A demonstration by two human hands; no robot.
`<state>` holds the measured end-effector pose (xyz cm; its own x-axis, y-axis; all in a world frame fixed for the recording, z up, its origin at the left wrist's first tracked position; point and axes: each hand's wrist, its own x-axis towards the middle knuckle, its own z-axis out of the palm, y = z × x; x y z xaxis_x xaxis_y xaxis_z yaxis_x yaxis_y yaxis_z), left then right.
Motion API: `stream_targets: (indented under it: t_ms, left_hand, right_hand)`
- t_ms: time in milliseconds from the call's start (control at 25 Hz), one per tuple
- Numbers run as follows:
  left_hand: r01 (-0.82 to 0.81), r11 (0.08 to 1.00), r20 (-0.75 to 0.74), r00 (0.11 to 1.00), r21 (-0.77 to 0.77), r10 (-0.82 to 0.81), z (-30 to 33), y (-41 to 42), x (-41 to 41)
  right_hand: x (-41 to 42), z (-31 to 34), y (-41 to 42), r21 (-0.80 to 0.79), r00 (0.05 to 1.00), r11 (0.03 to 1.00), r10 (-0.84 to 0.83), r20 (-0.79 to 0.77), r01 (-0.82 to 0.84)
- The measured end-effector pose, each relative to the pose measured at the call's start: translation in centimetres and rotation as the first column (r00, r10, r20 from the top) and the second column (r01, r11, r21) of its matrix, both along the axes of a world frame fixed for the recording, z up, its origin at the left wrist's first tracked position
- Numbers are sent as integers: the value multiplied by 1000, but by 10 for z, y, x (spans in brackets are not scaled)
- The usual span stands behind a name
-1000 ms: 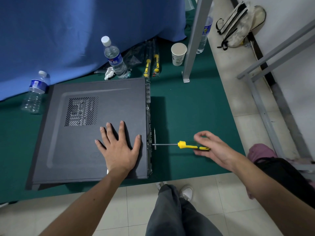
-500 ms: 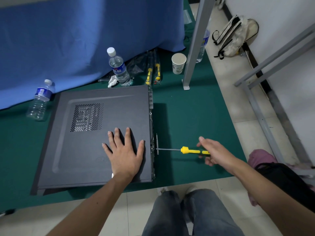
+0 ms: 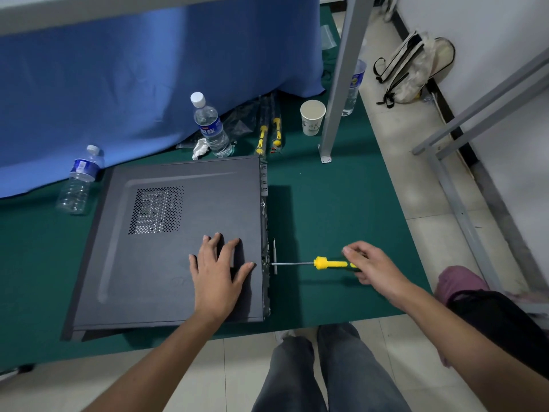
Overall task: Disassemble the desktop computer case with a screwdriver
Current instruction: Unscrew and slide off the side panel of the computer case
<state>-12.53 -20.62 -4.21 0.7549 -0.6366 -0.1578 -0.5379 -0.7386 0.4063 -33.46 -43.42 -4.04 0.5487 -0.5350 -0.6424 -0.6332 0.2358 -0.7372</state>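
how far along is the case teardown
Early. Nothing looks removed yet: the side panel still lies closed on the case. In hand: the left hand presses flat on the panel while the right hand holds the yellow screwdriver, tip at the rear edge. Left: finishing that screw, any others, then taking the panel off.

Dark grey computer case (image 3: 166, 242) lies flat on its side; yellow-handled screwdriver (image 3: 320, 263) lies level, tip at its rear edge.

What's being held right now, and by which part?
The right hand grips the screwdriver by the rear of its yellow handle; the left hand rests flat on the computer case.
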Motion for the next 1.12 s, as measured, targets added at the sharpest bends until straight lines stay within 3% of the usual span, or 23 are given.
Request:
stream_targets:
  t_ms: [80, 160, 320, 520, 600, 760, 920, 1120]
  left_hand:
    - [134, 989, -8, 991, -66, -135, 7, 0, -1]
    - [251, 966, -9, 968, -64, -252, 15, -5, -2]
    - [377, 923, -96, 924, 79, -369, 27, -22, 0]
    - [397, 895, -107, 917, 201, -383, 32, -41, 1]
    - [393, 892, -116, 919, 222, -376, 32, -45, 3]
    - [426, 848, -162, 905, 317, -394, 39, -57, 6]
    - [482, 772, -223, 876, 416, -427, 42, -72, 13]
    - [461, 745, -184, 885, 481, -429, 42, -81, 9]
  right_hand:
    - [-1, -1, -3, 146, 974, 977, -176, 142, 155]
    - [-2, -1, -4, 301, 944, 933, -263, 196, 198]
    - [-1, 3, -2, 108, 999, 994, 24, -27, -21]
    - [-4, -6, -7, 274, 961, 949, -209, 182, 154]
    - [-3, -7, -7, 276, 971, 954, -171, 165, 121]
    - [1, -7, -6, 85, 1000, 996, -10, 8, 10]
    - [0, -11, -7, 210, 960, 963, -210, 188, 170]
    - [-4, -10, -9, 229, 950, 960, -216, 227, 163]
